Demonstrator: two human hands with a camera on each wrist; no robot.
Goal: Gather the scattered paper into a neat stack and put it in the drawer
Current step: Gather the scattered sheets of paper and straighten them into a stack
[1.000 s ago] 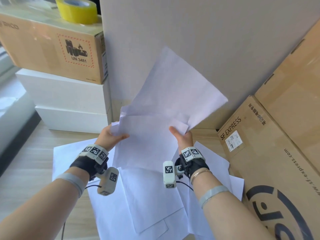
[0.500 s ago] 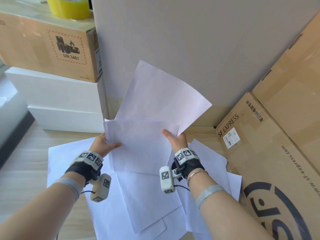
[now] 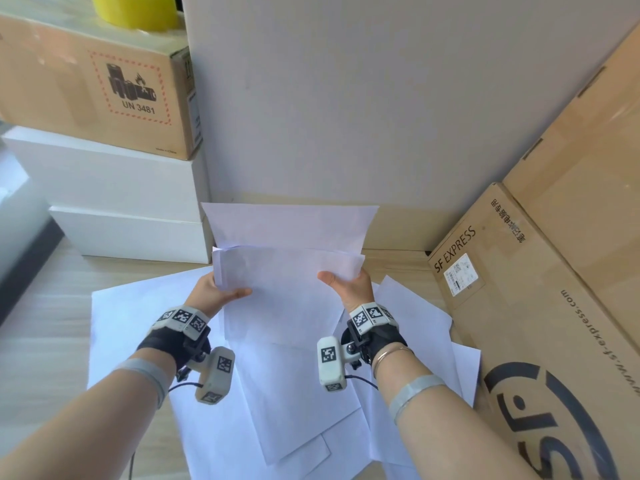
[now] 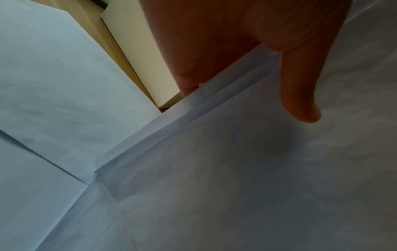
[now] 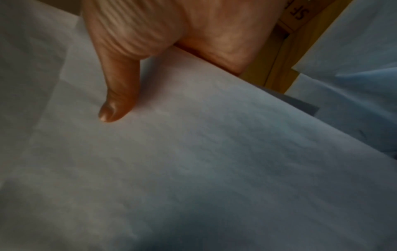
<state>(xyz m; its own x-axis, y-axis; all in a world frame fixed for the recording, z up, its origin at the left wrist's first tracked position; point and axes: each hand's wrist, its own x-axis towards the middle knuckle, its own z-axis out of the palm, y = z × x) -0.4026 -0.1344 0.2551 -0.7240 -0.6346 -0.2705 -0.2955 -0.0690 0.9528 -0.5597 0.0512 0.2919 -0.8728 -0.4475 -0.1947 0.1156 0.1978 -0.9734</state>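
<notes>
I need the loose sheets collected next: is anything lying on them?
Nothing visible lies on the loose sheets, but both hands already hold the bundle of paper above them.

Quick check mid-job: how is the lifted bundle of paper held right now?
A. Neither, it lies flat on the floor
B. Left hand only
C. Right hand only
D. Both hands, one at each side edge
D: the left hand and right hand each pinch a side edge of the bundle, thumbs on top, above the loose sheets on the floor.
</notes>
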